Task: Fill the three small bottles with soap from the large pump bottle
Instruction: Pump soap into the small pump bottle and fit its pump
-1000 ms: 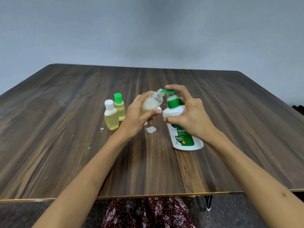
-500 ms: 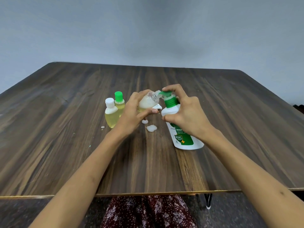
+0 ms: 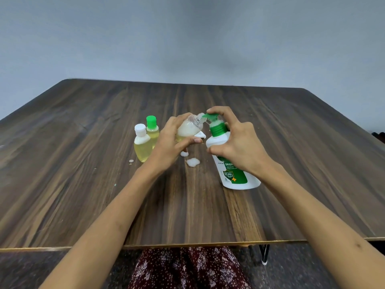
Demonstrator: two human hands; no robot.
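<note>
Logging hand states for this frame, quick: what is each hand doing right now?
Left hand: grips the small clear bottle, tilted to the pump spout.
Right hand: holds the large pump bottle, a finger on the green pump head.

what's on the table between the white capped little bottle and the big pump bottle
In the head view, between the white-capped bottle and the pump bottle sits the left hand holding the third small bottle, with white soap blobs spilled below it.
</note>
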